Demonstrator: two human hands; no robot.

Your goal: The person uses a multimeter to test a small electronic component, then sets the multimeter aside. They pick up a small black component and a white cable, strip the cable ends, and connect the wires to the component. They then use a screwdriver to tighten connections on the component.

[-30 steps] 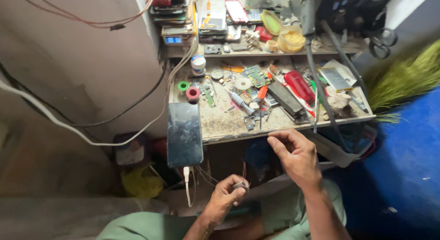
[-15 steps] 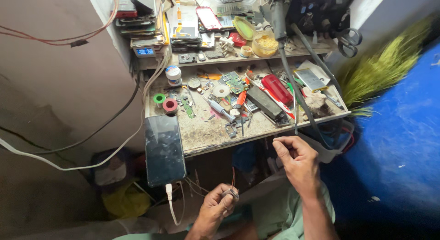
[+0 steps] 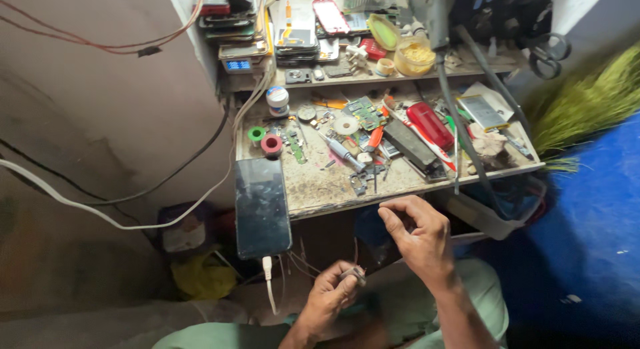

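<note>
My left hand is low over my lap, its fingers closed on a small dark metal part. My right hand hovers just below the front edge of the cluttered workbench, fingers curled in with thumb and forefinger pinched; whether anything is between them cannot be made out. A black smartphone lies face up at the bench's front left corner and overhangs the edge, with a white cable plugged into its bottom.
The bench holds a screwdriver, tape rolls, circuit boards, a red case and small parts. A shelf behind carries stacked phones and a yellow jar. Wires run along the left wall. A green broom leans right.
The view has shifted, so the bench sits further right in the frame. My right hand has closed from a looser spread into a pinch. My left hand still holds the small part.
</note>
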